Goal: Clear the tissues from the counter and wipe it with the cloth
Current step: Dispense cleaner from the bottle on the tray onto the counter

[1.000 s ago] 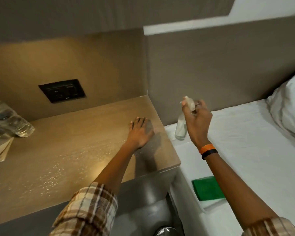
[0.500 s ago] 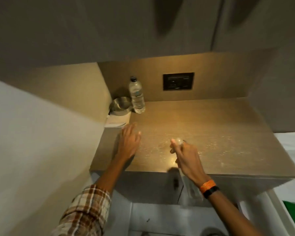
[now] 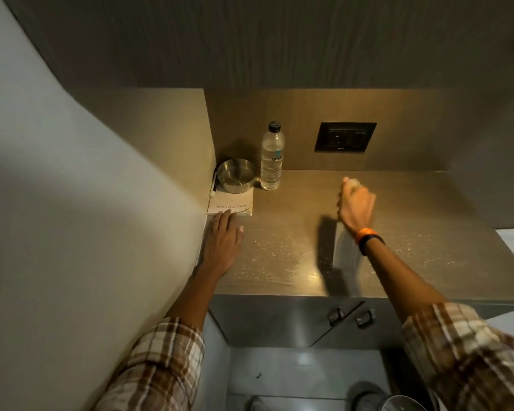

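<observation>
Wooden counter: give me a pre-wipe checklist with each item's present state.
1. Wooden counter wetted with droplets: ok.
2. Tissues gone from the surface: ok, none visible.
3. Left hand flat on the counter; cloth under it: cannot tell.
4. Right hand freed of the clear spray bottle: not ok.
5. Clear plastic water bottle, round steel bowl and white notepad moved out of the wiping path: not ok, they sit in the back-left corner.
</observation>
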Motion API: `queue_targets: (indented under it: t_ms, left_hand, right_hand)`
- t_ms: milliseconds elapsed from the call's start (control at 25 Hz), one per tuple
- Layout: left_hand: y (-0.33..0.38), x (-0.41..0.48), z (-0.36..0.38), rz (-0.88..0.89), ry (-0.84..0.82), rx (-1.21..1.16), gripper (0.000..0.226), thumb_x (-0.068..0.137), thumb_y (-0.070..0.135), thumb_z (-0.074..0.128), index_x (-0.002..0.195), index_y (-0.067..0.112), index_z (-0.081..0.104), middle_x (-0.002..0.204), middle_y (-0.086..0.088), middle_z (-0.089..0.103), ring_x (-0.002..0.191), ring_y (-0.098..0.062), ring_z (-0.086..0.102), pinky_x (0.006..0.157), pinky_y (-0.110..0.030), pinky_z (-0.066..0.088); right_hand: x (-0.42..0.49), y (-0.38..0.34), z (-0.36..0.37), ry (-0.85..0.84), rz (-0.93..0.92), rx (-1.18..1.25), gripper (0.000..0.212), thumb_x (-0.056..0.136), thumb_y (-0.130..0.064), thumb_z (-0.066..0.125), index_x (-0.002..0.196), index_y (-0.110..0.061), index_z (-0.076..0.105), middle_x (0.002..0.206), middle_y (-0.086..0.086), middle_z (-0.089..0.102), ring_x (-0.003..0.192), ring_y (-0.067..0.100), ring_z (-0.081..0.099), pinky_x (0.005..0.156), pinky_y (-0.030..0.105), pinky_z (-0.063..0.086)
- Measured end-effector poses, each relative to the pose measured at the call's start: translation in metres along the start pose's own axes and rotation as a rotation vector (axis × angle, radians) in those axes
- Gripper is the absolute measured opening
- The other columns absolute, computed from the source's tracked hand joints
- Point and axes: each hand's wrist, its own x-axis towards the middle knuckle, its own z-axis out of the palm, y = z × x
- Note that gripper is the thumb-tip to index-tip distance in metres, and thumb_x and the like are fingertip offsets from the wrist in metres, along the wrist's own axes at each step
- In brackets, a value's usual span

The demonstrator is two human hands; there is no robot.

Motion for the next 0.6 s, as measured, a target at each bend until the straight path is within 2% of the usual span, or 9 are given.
queue_targets:
  t_ms: [80, 120, 160, 240, 320, 400, 480, 600]
  left_hand:
    - [0.005, 0.004, 0.002, 0.045, 0.029, 0.008, 0.05, 0.106, 0.032, 0.033, 0.152, 0.011, 0.038, 0.159, -0.01, 0.038, 0.149, -0.025, 0.03, 0.124, -0.043, 0.025]
    - [0.009, 0.007, 0.003, 0.066, 0.027, -0.009, 0.05, 0.106, 0.033, 0.034, 0.151, 0.011, 0.038, 0.158, -0.009, 0.039, 0.149, -0.024, 0.031, 0.124, -0.042, 0.025]
    - [0.016, 0.01, 0.004, 0.089, 0.015, -0.023, 0.05, 0.106, 0.033, 0.033, 0.152, 0.011, 0.038, 0.159, -0.009, 0.038, 0.149, -0.024, 0.03, 0.124, -0.042, 0.024]
    - [0.031, 0.018, 0.008, 0.123, 0.012, -0.031, 0.052, 0.106, 0.035, 0.032, 0.152, 0.011, 0.036, 0.161, -0.01, 0.034, 0.151, -0.024, 0.025, 0.126, -0.043, 0.021]
    - [0.047, 0.028, 0.009, 0.129, 0.027, -0.026, 0.053, 0.106, 0.035, 0.033, 0.153, 0.011, 0.034, 0.164, -0.011, 0.028, 0.154, -0.026, 0.02, 0.127, -0.045, 0.017]
    - [0.064, 0.036, 0.013, 0.149, 0.029, -0.027, 0.053, 0.106, 0.035, 0.033, 0.154, 0.011, 0.033, 0.164, -0.011, 0.027, 0.154, -0.026, 0.019, 0.128, -0.047, 0.015]
    - [0.086, 0.043, 0.02, 0.213, -0.015, -0.01, 0.056, 0.106, 0.038, 0.028, 0.155, 0.011, 0.029, 0.164, -0.012, 0.027, 0.154, -0.027, 0.02, 0.128, -0.047, 0.014]
    - [0.13, 0.063, 0.035, 0.31, -0.073, 0.027, 0.061, 0.106, 0.043, 0.021, 0.157, 0.01, 0.021, 0.166, -0.012, 0.023, 0.155, -0.026, 0.017, 0.129, -0.044, 0.011]
  right_hand:
    - [0.022, 0.008, -0.019, 0.093, 0.088, -0.042, 0.057, 0.106, -0.046, 0.035, 0.084, -0.002, 0.066, 0.085, 0.025, 0.072, 0.072, 0.038, 0.069, 0.07, 0.052, 0.06]
    - [0.024, 0.012, -0.026, 0.051, 0.084, -0.015, 0.055, 0.105, -0.046, 0.038, 0.079, -0.006, 0.066, 0.081, 0.022, 0.072, 0.068, 0.034, 0.07, 0.065, 0.047, 0.062]
    - [0.017, 0.018, -0.031, -0.043, 0.053, 0.019, 0.053, 0.105, -0.045, 0.04, 0.074, -0.01, 0.064, 0.075, 0.017, 0.071, 0.058, 0.025, 0.068, 0.055, 0.039, 0.061]
    - [-0.016, 0.036, -0.035, -0.271, -0.018, -0.018, 0.053, 0.105, -0.045, 0.042, 0.069, -0.013, 0.063, 0.068, 0.01, 0.07, 0.04, 0.008, 0.06, 0.04, 0.021, 0.049]
    - [-0.055, 0.06, -0.042, -0.434, -0.035, -0.126, 0.058, 0.104, -0.049, 0.041, 0.065, -0.013, 0.064, 0.067, 0.006, 0.072, 0.034, 0.002, 0.055, 0.04, 0.014, 0.045]
    - [-0.076, 0.084, -0.054, -0.491, -0.028, -0.252, 0.061, 0.104, -0.049, 0.041, 0.054, -0.017, 0.058, 0.066, 0.004, 0.073, 0.035, 0.002, 0.053, 0.045, 0.016, 0.047]
    - [-0.066, 0.095, -0.072, -0.391, 0.02, -0.278, 0.065, 0.104, -0.047, 0.043, 0.052, -0.013, 0.06, 0.06, 0.004, 0.071, 0.044, 0.01, 0.061, 0.056, 0.028, 0.054]
    - [-0.011, 0.096, -0.099, -0.068, 0.085, -0.201, 0.065, 0.103, -0.049, 0.038, 0.065, -0.004, 0.066, 0.063, 0.011, 0.071, 0.062, 0.029, 0.07, 0.068, 0.045, 0.059]
